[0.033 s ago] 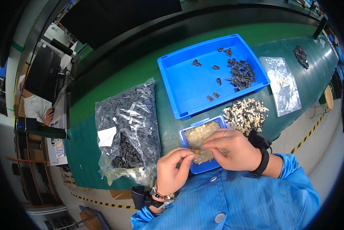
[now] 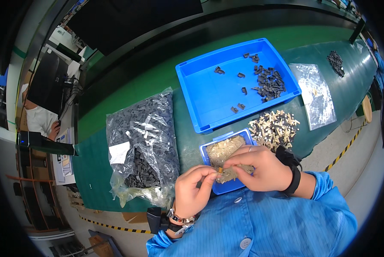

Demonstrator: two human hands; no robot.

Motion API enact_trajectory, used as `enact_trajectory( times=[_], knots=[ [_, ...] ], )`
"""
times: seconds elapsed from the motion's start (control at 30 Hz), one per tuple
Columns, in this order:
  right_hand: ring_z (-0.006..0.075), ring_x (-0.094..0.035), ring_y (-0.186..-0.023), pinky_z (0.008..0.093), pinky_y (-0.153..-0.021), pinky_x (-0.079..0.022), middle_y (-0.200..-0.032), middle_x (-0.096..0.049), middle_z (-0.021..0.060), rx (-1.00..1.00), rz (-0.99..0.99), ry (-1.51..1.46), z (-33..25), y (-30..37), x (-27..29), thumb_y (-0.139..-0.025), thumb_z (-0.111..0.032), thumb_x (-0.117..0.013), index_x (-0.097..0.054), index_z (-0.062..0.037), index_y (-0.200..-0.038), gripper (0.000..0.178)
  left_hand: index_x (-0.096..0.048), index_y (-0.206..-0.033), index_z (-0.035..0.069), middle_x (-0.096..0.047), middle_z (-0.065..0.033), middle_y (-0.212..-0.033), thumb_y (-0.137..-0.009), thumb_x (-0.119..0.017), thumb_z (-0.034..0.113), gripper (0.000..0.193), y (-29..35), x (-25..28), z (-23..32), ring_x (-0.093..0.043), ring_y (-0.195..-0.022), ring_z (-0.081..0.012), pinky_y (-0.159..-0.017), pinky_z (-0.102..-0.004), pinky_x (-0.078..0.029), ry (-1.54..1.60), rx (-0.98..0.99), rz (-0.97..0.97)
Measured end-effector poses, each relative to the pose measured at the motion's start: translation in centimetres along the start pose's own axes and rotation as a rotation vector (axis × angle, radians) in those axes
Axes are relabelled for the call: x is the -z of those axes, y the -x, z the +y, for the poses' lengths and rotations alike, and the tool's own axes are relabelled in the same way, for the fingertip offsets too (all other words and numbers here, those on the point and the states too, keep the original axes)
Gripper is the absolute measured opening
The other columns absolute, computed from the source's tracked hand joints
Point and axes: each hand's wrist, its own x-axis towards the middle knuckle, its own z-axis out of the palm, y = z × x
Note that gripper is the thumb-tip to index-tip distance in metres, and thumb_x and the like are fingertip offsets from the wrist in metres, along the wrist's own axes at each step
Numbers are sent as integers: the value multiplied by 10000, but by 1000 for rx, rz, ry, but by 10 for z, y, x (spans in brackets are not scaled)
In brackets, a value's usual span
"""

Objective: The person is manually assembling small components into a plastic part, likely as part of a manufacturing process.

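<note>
My left hand [image 2: 195, 188] is closed in a pinch at the near left side of a small blue tray [image 2: 229, 187]. A tiny yellow-orange piece [image 2: 220, 170] shows at its fingertips. Across from it, my right hand [image 2: 262, 169] reaches over the tray with thumb and fingers pinched together. Whatever is between those fingers is too small to make out. Below both hands, small pale beige parts [image 2: 224, 150] fill the tray. Just beyond my right hand lies a loose pile of mixed beige and black parts [image 2: 275, 128] on the green mat.
A large blue bin [image 2: 217, 94] holding scattered black parts [image 2: 269, 83] stands farther back. On the left lies a clear bag of black parts [image 2: 142, 141]. A flat plastic bag [image 2: 316, 96] and a small black pile [image 2: 336, 63] lie at right. Another person's hand [image 2: 55, 128] shows far left.
My right hand's fingers have shifted very slightly left over the small tray. Everything else looks the same.
</note>
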Motion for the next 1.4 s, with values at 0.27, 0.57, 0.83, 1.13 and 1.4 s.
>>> enact_trajectory(
  times=[0.27, 0.57, 0.83, 1.13, 1.4],
  knots=[
    [119, -633, -718, 260, -654, -491, -793, -688, 83, -215, -183, -431, 2, 2, 1, -824, -81, -697, -704, 1, -898, 111, -630, -903, -50, -650, -81, -866, -909, -610, 2, 56, 1, 3, 2, -612, -781, -99, -682, -218, -478, 164, 79, -117],
    [36, -574, -710, 206, -613, -452, -787, -685, 28, -361, -207, -692, 5, 7, -8, -853, -54, -684, -706, 29, -886, 92, -620, -922, -46, -642, -62, -866, -917, -601, 7, 56, 5, 7, 0, -605, -786, -89, -698, -220, -482, 213, 186, -182],
    [1, -510, -634, 179, -544, -379, -741, -647, -13, -462, -172, -819, 7, 8, -12, -843, -55, -700, -712, 17, -884, 84, -623, -875, -31, -658, -82, -843, -835, -682, -38, 71, 3, -4, 5, -621, -774, -114, -676, -245, -488, 247, 42, 113],
    [52, -557, -701, 222, -583, -410, -802, -681, 32, -335, -79, -669, 6, 6, -15, -829, -32, -678, -722, 1, -883, 77, -686, -856, -27, -678, -126, -843, -753, -709, -33, 105, -8, -3, 11, -659, -735, -266, -637, -326, -521, -211, -325, 86],
    [154, -648, -726, 274, -645, -496, -779, -679, 91, -217, -48, -461, 3, 3, -14, -793, -21, -677, -715, 5, -863, 84, -696, -858, -37, -687, -138, -854, -777, -695, -26, 82, -8, -3, 10, -668, -743, -257, -657, -315, -522, -228, -288, 60]
  ],
)
